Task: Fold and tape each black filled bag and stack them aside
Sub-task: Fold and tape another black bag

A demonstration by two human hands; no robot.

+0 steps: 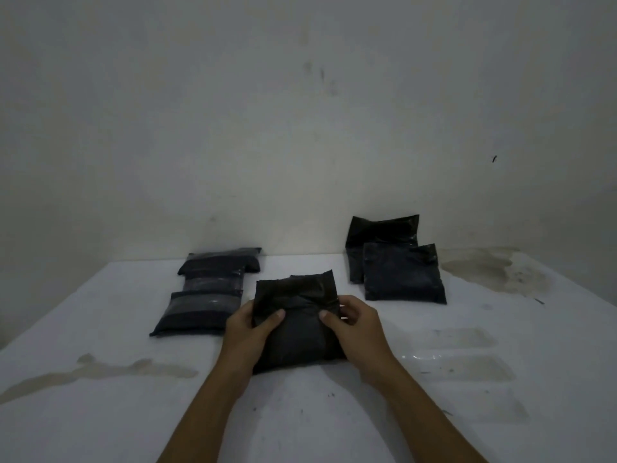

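Note:
A black filled bag (297,342) lies on the white table (300,422) in front of me, its empty top flap (295,289) standing up at the far end. My left hand (248,332) grips its left side with the thumb on top. My right hand (354,325) grips the right side the same way. To the left, three taped bags (203,295) lie in a row. At the back right, two untaped bags (400,272) stand with open flaps, the rear one (380,232) against the wall.
Strips of clear tape (457,365) are stuck flat on the table to the right of my hands. A pale wall (300,128) closes the far edge. Brownish stains mark the table at front left (100,372) and back right (494,265).

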